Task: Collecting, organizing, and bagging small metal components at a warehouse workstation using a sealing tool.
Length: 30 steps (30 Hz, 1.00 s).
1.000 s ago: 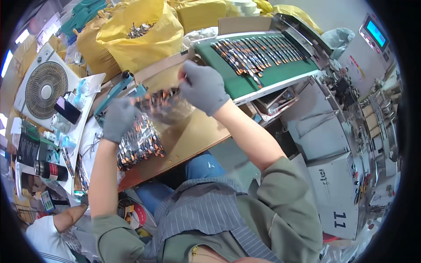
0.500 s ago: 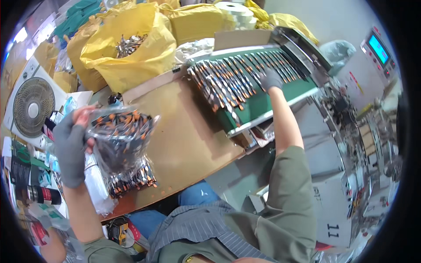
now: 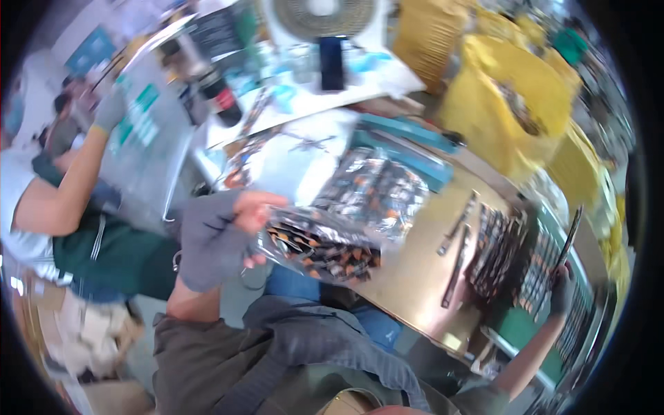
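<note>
The view had swung hard to the person's left since half a second earlier — the fan [image 3: 321,15] that had sat at the left rim now stood at twelve o'clock, and the yellow sacks [image 3: 512,104] had slid over to about two o'clock. The clear bag of small orange-and-dark parts [image 3: 321,249] had also come down from its raised position to just left of centre, low over the edge of the brown worktop [image 3: 422,263]. That read, as a judgement, like a pause in feeding while the head turned away from the green tray.

The left hand [image 3: 211,238], in a grey fingerless glove, was closed on the bag's near end, thumb and bare fingertips pinching the plastic; the bag trailed away from the grip toward three o'clock, sagging under its load. A second, fuller bag [image 3: 377,190] lay just beyond it at one o'clock.

The right hand [image 3: 560,290], gloved dark, was well apart at four o'clock, fingers together around one slim dark strip [image 3: 570,235] that stood upright above the green tray [image 3: 536,325]. A co-worker's gloved hand [image 3: 109,111] reached up at ten o'clock.
</note>
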Motion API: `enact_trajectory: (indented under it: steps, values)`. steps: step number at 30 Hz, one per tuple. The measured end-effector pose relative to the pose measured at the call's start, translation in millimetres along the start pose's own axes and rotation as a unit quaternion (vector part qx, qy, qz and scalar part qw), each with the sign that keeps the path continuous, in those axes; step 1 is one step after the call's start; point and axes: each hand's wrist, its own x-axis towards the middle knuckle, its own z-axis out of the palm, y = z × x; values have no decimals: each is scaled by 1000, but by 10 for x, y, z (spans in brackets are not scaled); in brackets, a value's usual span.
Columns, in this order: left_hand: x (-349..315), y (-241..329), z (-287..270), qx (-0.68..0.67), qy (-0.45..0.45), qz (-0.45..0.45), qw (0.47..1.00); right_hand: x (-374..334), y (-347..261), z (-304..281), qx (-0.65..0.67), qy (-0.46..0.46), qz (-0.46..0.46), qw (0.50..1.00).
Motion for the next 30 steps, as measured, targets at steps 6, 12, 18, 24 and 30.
enact_trajectory:
  steps: [6, 12, 18, 24, 30]
  values:
    - [-264, -287, -619, -40, 6, -152, 988, -729, -1455, 4128, 42, -450, -32, 892]
    - [-225, -547, -925, -83, 11, -163, 983, 150, -1399, 6919, 118, -574, -5, 810]
    - [-104, -933, -1160, -144, -56, -163, 974, -921, -2030, 6052, 14, -621, -182, 762]
    - [372, -606, -889, -143, -145, -84, 975, -1320, -1852, 4817, -295, -388, -365, 793]
    - [1054, -455, -579, 20, -120, 189, 974, -1249, -2192, 3676, -278, -62, -303, 910]
